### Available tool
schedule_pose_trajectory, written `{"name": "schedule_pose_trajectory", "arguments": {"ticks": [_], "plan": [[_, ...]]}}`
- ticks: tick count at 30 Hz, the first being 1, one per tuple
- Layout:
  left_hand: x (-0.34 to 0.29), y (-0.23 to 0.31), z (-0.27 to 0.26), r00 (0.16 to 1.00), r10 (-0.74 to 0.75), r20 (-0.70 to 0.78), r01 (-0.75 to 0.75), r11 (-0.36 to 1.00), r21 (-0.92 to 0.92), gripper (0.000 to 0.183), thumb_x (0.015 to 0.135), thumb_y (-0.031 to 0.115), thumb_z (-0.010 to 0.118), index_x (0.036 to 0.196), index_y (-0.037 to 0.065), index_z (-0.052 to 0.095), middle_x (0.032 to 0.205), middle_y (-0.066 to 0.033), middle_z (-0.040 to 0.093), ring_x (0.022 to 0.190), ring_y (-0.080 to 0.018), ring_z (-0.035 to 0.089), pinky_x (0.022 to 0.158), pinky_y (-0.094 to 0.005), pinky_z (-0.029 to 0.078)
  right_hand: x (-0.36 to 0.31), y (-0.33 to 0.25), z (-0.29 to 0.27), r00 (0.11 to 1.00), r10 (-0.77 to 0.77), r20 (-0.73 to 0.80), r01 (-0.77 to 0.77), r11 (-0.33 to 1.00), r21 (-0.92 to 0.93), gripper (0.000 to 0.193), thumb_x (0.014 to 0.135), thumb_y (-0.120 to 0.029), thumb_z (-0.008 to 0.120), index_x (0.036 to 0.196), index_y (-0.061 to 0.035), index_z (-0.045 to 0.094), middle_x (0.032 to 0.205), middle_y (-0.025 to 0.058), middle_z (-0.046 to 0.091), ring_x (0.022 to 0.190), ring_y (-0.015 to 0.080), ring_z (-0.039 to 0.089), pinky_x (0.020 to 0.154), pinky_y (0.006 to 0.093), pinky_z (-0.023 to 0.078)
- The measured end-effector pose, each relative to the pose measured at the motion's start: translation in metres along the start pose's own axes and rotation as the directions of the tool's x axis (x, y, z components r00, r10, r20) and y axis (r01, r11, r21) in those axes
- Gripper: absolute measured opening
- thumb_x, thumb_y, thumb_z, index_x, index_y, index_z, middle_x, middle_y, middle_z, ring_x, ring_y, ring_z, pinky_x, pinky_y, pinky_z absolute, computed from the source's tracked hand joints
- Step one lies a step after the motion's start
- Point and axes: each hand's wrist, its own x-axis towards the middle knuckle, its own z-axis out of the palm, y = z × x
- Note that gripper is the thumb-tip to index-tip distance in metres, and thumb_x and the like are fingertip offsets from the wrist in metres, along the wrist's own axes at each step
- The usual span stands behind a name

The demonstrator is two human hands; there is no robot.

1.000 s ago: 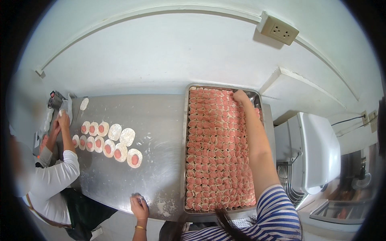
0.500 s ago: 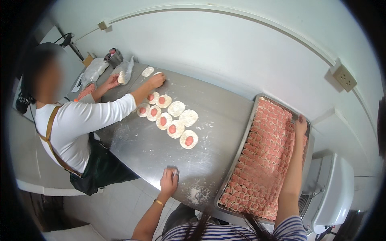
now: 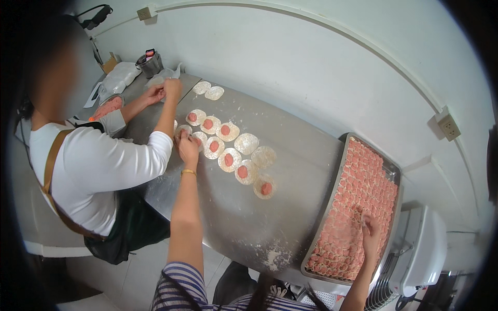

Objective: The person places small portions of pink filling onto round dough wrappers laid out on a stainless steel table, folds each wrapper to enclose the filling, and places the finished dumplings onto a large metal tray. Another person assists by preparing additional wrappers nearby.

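Handling: wrapper [image 3: 181,127] best lifted by its rim, any filling left unsmeared | Look: pale, floured, roundish, centre hidden by fingers | Place: on table [image 3: 293,158], left end of rows | Left hand [image 3: 187,148]: fingers bunched narrow at wrapper, grip cannot be told | Right hand [image 3: 370,236]: loosely curled over pink-topped dumplings [image 3: 353,181] in tray [image 3: 392,172], hold cannot be told

A white wall [image 3: 311,72] with a beige socket [image 3: 448,127] backs a steel table [image 3: 244,217] above pale floor tiles [image 3: 137,274].
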Motion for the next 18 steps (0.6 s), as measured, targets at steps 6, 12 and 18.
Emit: {"name": "schedule_pose_trajectory", "arguments": {"ticks": [6,12,18], "plan": [[0.053,0.040,-0.006,0.954,-0.168,0.247,0.118,0.972,0.202,0.025,0.080,0.016,0.063,0.105,0.009,0.066,0.119,-0.0164,0.057,0.112,-0.0341,0.052,0.097,-0.0430,0.038,-0.058,-0.011,-0.004,0.996,0.077,-0.041,-0.078,0.997,-0.019,0.030,0.079,0.011,0.050,0.106,0.0018,0.060,0.116,0.0124,0.057,0.107,0.0222,0.057,0.091,0.0307,0.047],[0.078,0.044,0.013,0.823,-0.349,0.449,0.226,0.925,0.306,0.026,0.082,0.016,0.061,0.108,0.009,0.063,0.121,-0.0154,0.056,0.112,-0.0321,0.052,0.097,-0.0421,0.039,-0.077,-0.049,0.004,0.979,0.193,-0.072,-0.196,0.980,-0.044,0.030,0.079,0.013,0.050,0.105,0.0022,0.060,0.117,0.0126,0.055,0.107,0.0215,0.057,0.092,0.0307,0.048],[0.095,0.082,0.017,0.844,-0.170,0.509,0.068,0.975,0.212,0.027,0.085,0.016,0.058,0.111,0.008,0.060,0.122,-0.0145,0.055,0.113,-0.0301,0.052,0.098,-0.0409,0.040,-0.075,-0.069,0.013,0.979,0.197,-0.055,-0.199,0.980,-0.029,0.030,0.078,0.014,0.051,0.105,0.0026,0.060,0.117,0.0131,0.055,0.105,0.0216,0.058,0.090,0.0308,0.050]]}}
